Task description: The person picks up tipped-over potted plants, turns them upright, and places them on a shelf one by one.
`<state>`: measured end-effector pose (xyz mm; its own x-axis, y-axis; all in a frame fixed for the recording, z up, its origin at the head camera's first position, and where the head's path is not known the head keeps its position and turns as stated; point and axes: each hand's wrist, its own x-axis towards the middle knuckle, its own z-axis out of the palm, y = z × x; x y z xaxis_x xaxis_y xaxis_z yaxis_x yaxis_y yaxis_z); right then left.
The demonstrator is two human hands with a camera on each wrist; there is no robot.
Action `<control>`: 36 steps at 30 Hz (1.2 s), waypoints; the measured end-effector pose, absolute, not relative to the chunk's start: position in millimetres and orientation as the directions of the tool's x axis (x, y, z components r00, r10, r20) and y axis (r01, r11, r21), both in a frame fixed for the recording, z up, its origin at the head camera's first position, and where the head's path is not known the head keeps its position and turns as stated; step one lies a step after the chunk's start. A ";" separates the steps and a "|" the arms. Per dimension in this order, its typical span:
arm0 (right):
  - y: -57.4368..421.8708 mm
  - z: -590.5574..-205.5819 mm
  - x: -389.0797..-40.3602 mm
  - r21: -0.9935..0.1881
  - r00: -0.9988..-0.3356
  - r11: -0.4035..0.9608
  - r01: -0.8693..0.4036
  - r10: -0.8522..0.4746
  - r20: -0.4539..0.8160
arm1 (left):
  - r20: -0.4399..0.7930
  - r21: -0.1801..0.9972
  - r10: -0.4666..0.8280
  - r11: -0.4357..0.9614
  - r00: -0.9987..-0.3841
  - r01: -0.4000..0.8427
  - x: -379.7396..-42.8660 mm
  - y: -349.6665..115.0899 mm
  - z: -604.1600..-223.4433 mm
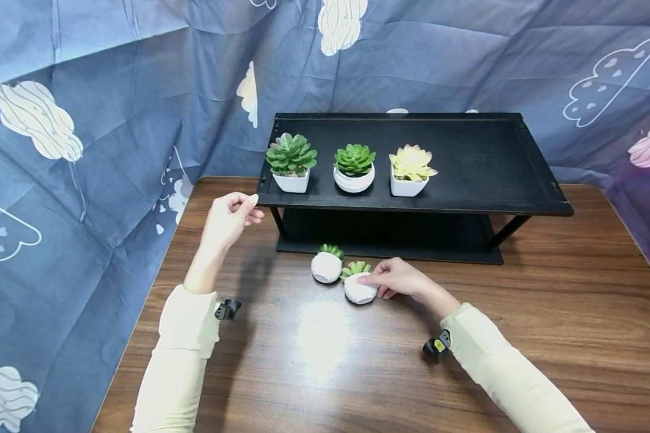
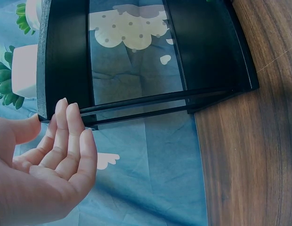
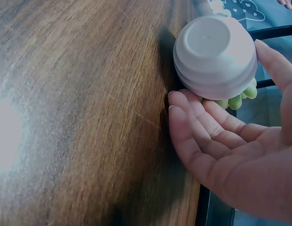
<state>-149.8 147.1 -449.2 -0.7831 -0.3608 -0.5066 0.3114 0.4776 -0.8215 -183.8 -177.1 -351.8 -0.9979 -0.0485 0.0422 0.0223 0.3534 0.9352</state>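
My left hand (image 1: pixel 232 218) pinches the front left corner of a black two-tier shelf (image 1: pixel 482 162), thumb on the top board and fingertips beneath it in the left wrist view. Low over the wooden table, my right hand (image 1: pixel 403 279) holds a small potted succulent (image 1: pixel 360 291) with a round white ridged pot and light green leaves. Its thumb lies on one side of the pot and the fingers on the other. The pot is tipped, its base (image 3: pixel 208 37) facing the right wrist camera. Just left of it, another white-potted succulent (image 1: pixel 326 267) lies tipped on the table.
Along the shelf's upper board stand a dark green succulent (image 1: pixel 291 162), a green one in a round pot (image 1: pixel 354 168) and a yellow one (image 1: pixel 410 170). The wooden table (image 1: pixel 574 300) extends to the right. Blue cloud-printed cloth (image 1: pixel 439 54) hangs behind.
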 end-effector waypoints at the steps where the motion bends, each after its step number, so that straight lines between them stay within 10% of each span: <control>1: 147.5 -449.4 -150.0 -0.822 -0.780 0.474 0.317 -0.363 -0.510 | 0.041 0.937 -0.050 0.350 -0.998 0.021 -183.8 -177.1 -351.7; 36: 147.7 -448.5 -151.9 -0.824 -0.755 0.481 0.298 -0.410 -0.512 | 0.039 0.936 -0.052 0.352 -0.998 0.018 -183.3 -175.6 -350.5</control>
